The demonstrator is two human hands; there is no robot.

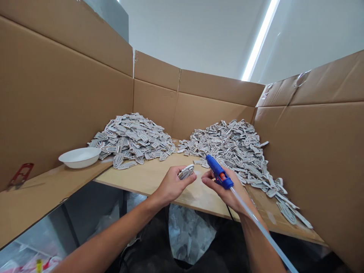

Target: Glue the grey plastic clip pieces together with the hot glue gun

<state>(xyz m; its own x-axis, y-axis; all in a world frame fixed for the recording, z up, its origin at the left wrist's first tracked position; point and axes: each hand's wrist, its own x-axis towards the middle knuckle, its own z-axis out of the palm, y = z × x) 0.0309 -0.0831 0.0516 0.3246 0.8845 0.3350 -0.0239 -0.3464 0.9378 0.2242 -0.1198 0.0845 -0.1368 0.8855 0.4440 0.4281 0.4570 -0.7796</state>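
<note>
Between the thumb and fingers of my left hand (173,184) is a small grey-white slotted piece (186,172), rounded at one end. My right hand (227,189) grips a blue hot glue gun (217,170), its nozzle pointing up and away to the left. A long translucent glue stick (261,231) runs out of the gun's back along my right forearm. The gun and the held piece are a short way apart, over the front part of the wooden table (148,174). My right fingers partly hide the gun's handle and trigger.
Two big heaps of similar pieces lie at the back, a left pile (136,136) and a right pile (230,144) that trails toward the front right. A white bowl (79,157) stands at left, near a red-handled tool (22,174). Tall cardboard walls (216,100) surround the table.
</note>
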